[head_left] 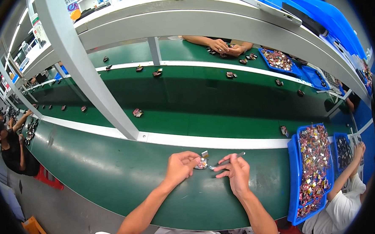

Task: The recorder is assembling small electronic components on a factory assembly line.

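Over the green worktop [158, 203] my left hand [179, 166] pinches a small electronic assembly [202, 164] between thumb and fingers. A pale flat tab sticks up from its far side. My right hand [238, 175] is closed around slim metal tweezers [241, 154], held like a pen. Their tip points left and meets a small bluish-white bit at the assembly's right edge; whether the tips grip it is too small to tell. Part of the assembly is hidden behind my left fingers.
Right of my hands stands a blue tray [293, 183] heaped with small parts. Beyond a white rail [176, 140], a green conveyor belt [187, 121] carries scattered assemblies. A grey post [89, 71] rises at left, under an overhead shelf [182, 22]. Co-workers' hands [226, 48] work across the belt.
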### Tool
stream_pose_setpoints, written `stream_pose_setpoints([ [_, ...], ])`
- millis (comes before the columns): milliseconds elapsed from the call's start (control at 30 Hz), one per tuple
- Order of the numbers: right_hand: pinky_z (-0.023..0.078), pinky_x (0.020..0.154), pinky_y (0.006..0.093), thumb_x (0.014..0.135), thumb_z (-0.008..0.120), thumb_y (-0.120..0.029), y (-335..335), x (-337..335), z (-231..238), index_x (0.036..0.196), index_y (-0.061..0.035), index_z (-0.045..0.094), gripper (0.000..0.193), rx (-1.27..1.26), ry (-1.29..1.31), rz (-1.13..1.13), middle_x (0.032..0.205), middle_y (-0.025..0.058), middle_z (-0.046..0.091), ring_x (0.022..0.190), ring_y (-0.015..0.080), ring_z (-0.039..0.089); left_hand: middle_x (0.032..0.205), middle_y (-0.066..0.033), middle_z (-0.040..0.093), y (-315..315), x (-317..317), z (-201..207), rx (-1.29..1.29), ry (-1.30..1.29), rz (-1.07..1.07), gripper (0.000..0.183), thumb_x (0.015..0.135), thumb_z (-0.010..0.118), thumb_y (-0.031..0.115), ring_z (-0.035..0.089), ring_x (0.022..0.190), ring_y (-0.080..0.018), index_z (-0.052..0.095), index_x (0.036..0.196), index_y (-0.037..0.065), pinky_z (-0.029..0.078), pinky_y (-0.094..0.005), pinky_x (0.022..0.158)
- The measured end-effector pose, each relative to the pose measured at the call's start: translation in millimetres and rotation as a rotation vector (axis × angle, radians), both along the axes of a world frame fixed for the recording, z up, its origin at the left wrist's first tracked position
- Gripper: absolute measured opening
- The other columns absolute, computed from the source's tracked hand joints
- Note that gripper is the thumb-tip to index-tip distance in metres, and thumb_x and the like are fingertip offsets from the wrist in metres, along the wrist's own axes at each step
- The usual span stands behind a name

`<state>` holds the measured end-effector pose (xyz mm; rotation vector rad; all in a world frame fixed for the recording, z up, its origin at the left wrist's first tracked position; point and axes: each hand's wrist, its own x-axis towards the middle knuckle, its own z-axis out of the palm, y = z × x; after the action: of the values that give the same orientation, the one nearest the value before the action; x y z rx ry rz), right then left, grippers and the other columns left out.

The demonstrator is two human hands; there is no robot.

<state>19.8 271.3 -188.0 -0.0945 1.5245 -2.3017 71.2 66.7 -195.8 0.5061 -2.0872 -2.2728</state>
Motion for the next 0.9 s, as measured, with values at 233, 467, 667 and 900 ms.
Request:
stream_pose_setpoints([
  [233, 0.058, 0.057, 0.0278, 0.094, 0.070, 0.000, 3.3, 5.4, -0.5, 0.108, 0.0038, 0.062, 0.016, 0.116, 0.192, 0.014, 0.095, 0.0164, 0.072, 0.073, 0.0200, 0.073, 0.075, -0.0031, 0.071, 2.8, -0.8, 3.8, -0.045, -0.018, -0.011, 0.015, 0.093, 0.071, 0.009, 0.053, 0.052, -0.0053, 0.074, 0.101, -0.003, 0.038, -0.0232, 0.044],
  [467, 0.053, 0.053, 0.0243, 0.087, 0.077, 0.002, 2.6, 7.6, -6.7, 0.101, 0.0046, 0.066, 0.018, 0.191, 0.257, 0.016, 0.089, 0.0132, 0.073, 0.059, 0.0134, 0.066, 0.074, -0.0028, 0.070, 3.1, 0.9, 3.1, -0.066, -0.017, -0.028, 0.014, 0.093, 0.071, 0.008, 0.053, 0.053, -0.0053, 0.074, 0.101, -0.003, 0.040, -0.0228, 0.047],
  [667, 0.046, 0.049, 0.0214, 0.086, 0.079, 0.001, 2.1, 9.4, -3.5, 0.097, 0.0043, 0.068, 0.016, 0.356, 0.364, -0.061, 0.077, 0.0080, 0.071, 0.055, 0.0092, 0.062, 0.073, -0.0012, 0.071, 6.5, 0.9, -2.5, -0.166, 0.020, -0.027, 0.015, 0.093, 0.072, 0.009, 0.055, 0.054, -0.0029, 0.075, 0.102, -0.002, 0.041, -0.0213, 0.046],
  [900, 0.040, 0.046, 0.0201, 0.085, 0.080, 0.000, 3.7, 6.3, -18.6, 0.094, 0.0036, 0.070, 0.014, 0.514, 0.553, -0.064, 0.065, 0.0021, 0.065, 0.049, 0.0061, 0.057, 0.074, -0.0003, 0.071, 9.6, 1.8, -2.1, -0.230, 0.106, -0.002, 0.013, 0.092, 0.072, 0.005, 0.053, 0.055, -0.0008, 0.075, 0.102, -0.003, 0.040, -0.0200, 0.048],
])
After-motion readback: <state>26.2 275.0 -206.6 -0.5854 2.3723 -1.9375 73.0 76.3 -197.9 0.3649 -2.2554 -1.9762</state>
